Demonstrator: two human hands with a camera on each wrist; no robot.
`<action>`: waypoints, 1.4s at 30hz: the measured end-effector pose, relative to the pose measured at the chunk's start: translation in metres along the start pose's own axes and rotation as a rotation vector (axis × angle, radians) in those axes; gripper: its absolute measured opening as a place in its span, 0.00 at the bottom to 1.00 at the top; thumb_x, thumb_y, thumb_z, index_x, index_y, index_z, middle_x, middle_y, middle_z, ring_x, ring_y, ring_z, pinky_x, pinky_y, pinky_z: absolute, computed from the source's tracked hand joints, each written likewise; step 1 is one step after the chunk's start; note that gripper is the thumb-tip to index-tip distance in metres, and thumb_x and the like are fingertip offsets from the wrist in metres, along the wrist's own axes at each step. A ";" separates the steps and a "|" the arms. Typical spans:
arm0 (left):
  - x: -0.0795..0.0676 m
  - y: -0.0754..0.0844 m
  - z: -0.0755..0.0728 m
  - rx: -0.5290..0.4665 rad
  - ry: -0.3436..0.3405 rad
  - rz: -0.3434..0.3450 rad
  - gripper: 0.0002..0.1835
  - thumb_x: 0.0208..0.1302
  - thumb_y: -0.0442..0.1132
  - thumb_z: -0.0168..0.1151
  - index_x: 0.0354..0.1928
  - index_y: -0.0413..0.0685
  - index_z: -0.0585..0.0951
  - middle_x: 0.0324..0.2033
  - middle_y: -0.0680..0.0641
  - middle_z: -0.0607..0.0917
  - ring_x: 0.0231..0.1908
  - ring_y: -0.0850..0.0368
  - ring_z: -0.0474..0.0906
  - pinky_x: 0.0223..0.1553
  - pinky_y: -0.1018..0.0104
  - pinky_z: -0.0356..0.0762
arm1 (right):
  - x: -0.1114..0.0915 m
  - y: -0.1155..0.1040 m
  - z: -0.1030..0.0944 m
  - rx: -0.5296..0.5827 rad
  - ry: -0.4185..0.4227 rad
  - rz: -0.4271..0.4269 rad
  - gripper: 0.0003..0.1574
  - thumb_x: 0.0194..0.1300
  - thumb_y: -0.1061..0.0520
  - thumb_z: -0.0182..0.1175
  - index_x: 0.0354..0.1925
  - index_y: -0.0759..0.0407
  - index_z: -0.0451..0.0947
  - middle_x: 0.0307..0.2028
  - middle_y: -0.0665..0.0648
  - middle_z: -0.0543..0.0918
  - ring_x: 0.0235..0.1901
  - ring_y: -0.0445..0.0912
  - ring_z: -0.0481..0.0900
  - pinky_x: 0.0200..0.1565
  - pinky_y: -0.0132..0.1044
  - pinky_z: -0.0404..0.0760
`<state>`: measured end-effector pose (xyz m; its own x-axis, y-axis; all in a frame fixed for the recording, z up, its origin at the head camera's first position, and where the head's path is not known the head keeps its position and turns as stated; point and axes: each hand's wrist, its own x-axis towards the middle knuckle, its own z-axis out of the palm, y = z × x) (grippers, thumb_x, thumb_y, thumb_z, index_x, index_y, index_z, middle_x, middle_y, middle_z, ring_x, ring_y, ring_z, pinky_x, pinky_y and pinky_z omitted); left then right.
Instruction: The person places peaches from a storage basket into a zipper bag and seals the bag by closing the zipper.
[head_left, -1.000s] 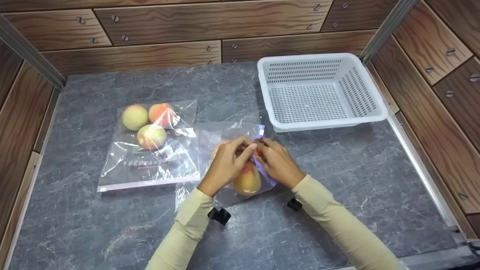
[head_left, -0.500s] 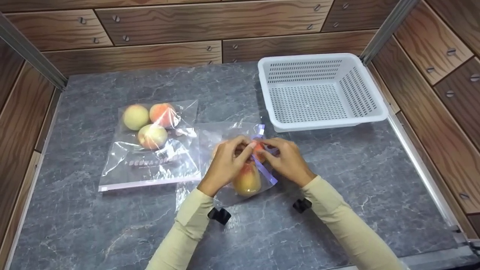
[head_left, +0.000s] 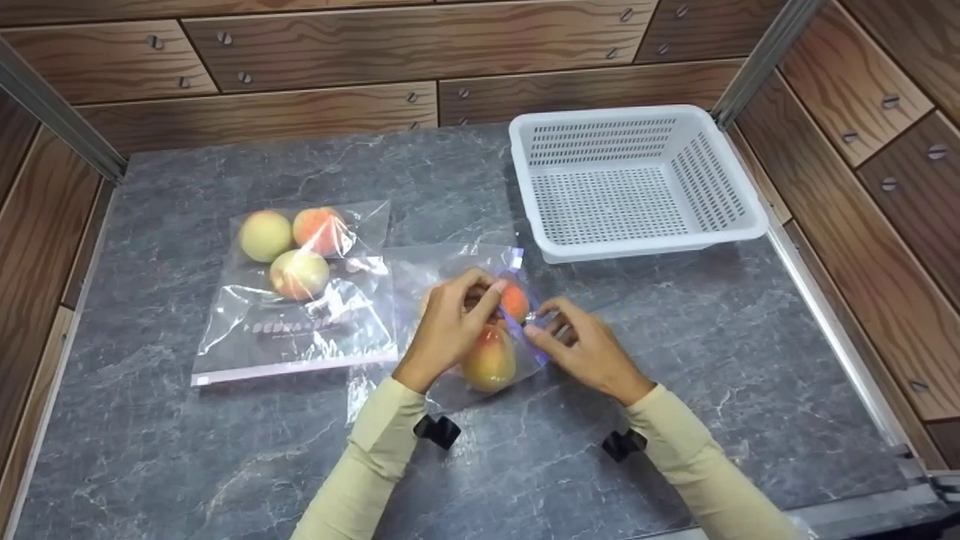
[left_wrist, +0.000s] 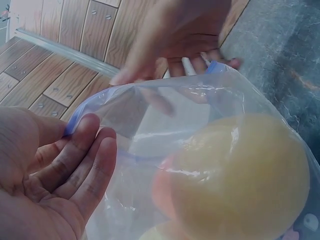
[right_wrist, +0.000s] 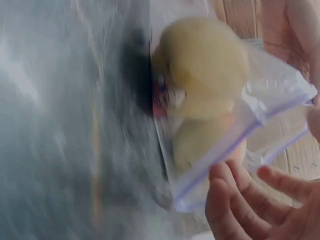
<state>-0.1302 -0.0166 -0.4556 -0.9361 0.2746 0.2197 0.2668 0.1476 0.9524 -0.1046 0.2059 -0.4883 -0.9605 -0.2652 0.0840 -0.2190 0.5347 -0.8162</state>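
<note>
A clear zip bag (head_left: 450,259) with a purple zip strip lies in front of the person, its mouth facing right and gaping in the left wrist view. Inside are yellow-red, peach-like fruits (head_left: 489,364), partly covered by the left hand. The left hand (head_left: 452,319) pinches the purple edge between thumb and fingers. At the strip's lower part is the right hand (head_left: 596,352); its thumb is near or touching the edge, with the fingers bent and apart from the thumb. In the right wrist view, the right fingertips (right_wrist: 220,175) lie beside the zip strip (right_wrist: 225,155), somewhat blurred.
Left of the hands lies another clear zip bag (head_left: 315,349) with three similar fruits (head_left: 298,274) and a pale zip strip. A white perforated basket (head_left: 637,247) stands at the back right. Wood-patterned walls (head_left: 300,56) border the grey marbled table (head_left: 187,450).
The right hand has slid along the purple strip, toward the person and to the right, uncovering an orange-red fruit. The left hand keeps its pinch on the edge. The head view shifts slightly.
</note>
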 end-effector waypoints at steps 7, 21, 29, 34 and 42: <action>0.000 0.001 -0.002 0.013 0.022 0.007 0.11 0.75 0.39 0.59 0.40 0.36 0.81 0.30 0.44 0.87 0.30 0.51 0.86 0.35 0.64 0.87 | -0.003 0.001 0.010 0.086 -0.158 -0.073 0.12 0.64 0.51 0.71 0.33 0.56 0.82 0.27 0.50 0.81 0.25 0.40 0.79 0.27 0.31 0.80; -0.001 0.012 -0.009 -0.007 0.065 0.042 0.11 0.75 0.38 0.59 0.39 0.35 0.81 0.29 0.45 0.87 0.31 0.46 0.86 0.34 0.60 0.86 | -0.001 -0.015 0.006 0.167 0.034 -0.196 0.03 0.58 0.67 0.73 0.30 0.68 0.88 0.25 0.57 0.87 0.22 0.40 0.81 0.24 0.25 0.79; 0.000 0.023 -0.018 -0.029 0.122 0.066 0.11 0.75 0.38 0.59 0.37 0.38 0.81 0.29 0.48 0.88 0.31 0.53 0.86 0.33 0.61 0.86 | 0.004 -0.030 -0.005 0.250 0.044 -0.210 0.04 0.61 0.67 0.70 0.37 0.66 0.89 0.29 0.58 0.89 0.25 0.50 0.87 0.30 0.38 0.88; -0.001 0.031 -0.024 -0.058 0.170 0.064 0.09 0.73 0.37 0.62 0.35 0.39 0.81 0.28 0.48 0.89 0.30 0.46 0.87 0.27 0.60 0.86 | 0.010 -0.039 -0.011 0.226 0.082 -0.261 0.05 0.61 0.70 0.69 0.38 0.66 0.89 0.30 0.58 0.89 0.25 0.48 0.87 0.29 0.35 0.87; -0.004 0.042 -0.031 -0.090 0.235 0.068 0.09 0.71 0.36 0.62 0.32 0.40 0.81 0.26 0.48 0.89 0.27 0.43 0.86 0.27 0.55 0.86 | 0.017 -0.052 -0.019 0.168 0.201 -0.372 0.09 0.58 0.73 0.70 0.37 0.64 0.90 0.29 0.56 0.88 0.24 0.47 0.84 0.29 0.28 0.83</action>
<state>-0.1228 -0.0408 -0.4097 -0.9472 0.0507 0.3167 0.3190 0.0480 0.9465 -0.1126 0.1890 -0.4335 -0.8398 -0.2445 0.4847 -0.5404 0.2903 -0.7898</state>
